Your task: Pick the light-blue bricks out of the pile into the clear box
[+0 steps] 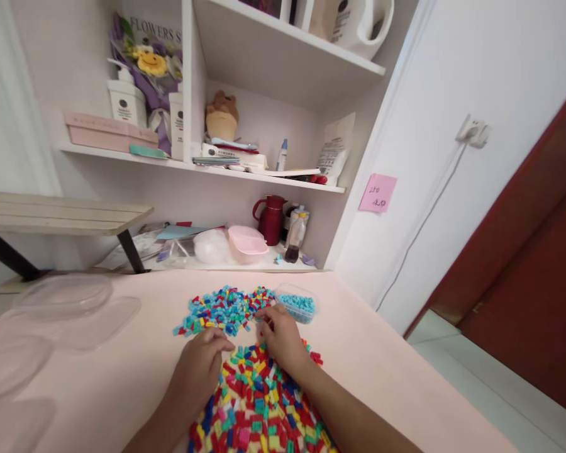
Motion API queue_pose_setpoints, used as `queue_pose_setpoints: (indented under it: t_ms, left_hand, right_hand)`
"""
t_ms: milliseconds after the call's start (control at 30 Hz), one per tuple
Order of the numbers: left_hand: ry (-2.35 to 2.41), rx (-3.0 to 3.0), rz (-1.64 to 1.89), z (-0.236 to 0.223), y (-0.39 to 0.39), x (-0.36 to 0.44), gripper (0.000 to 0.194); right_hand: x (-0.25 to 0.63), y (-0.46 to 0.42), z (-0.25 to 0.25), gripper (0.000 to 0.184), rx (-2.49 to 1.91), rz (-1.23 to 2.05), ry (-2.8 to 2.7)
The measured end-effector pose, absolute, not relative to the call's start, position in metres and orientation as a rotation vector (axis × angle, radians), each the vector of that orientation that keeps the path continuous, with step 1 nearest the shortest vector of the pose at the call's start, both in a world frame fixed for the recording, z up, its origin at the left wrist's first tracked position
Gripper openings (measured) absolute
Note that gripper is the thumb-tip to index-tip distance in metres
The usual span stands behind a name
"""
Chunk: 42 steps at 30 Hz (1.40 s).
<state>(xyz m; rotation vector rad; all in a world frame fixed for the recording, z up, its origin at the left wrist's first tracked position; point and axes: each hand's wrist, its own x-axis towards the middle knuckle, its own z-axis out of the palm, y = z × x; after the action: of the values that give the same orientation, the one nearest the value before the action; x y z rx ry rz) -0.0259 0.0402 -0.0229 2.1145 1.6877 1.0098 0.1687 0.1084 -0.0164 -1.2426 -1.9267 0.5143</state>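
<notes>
My left hand [202,360] hovers at the left of two piles of small building bricks, fingers curled in and thumb pointing right. Whatever it may hold is hidden. My right hand [283,336] reaches over the gap between the piles, its bent fingers apart at the edge of the far pile. That far brick pile [224,308] is mostly light blue, with red, yellow and green mixed in. The near brick pile [259,402] spreads under my forearms in red, yellow, green and dark blue. Just beyond my right hand stands a clear plastic tub [306,318] with light blue bricks inside.
Clear plastic lids or tubs [61,296] lie at the table's left. A slatted stand [61,214] with black legs rises behind them. At the back are a pink bowl [248,245], a red jug [271,220] and a bottle of dark liquid [295,242]. A wall borders the right.
</notes>
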Motion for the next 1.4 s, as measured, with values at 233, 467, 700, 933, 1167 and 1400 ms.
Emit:
queue_pose_setpoints:
  t_ms: [233,467,700,933,1167,1400]
  left_hand:
    - [1.655,2.101,1.040,-0.024,0.039,-0.025,0.042]
    - [1.674,2.069,1.042,-0.021,0.036,-0.023,0.041]
    - [1.686,2.066,1.044,-0.023,0.036,-0.022,0.042]
    - [1.675,2.093,1.041,-0.024,0.037,-0.024,0.041]
    - [1.662,2.068,1.064,-0.024,0.038,-0.025,0.038]
    - [1.683,2.091,1.037,-0.020,0.040,-0.026,0.037]
  right_hand:
    - [0.168,0.107,-0.015,0.025,-1.197,0.578,-2.031]
    - [0.165,0.104,-0.015,0.016,-1.242,0.546,-2.122]
    - [0.164,0.104,-0.016,0.012,-1.275,0.482,-2.164]
    - [0.166,0.102,-0.007,0.016,-1.167,0.491,-2.095]
    - [0.220,0.119,0.029,0.018,-1.168,0.241,-1.786]
    - [0.260,0.146,0.017,0.031,-1.343,0.232,-1.586]
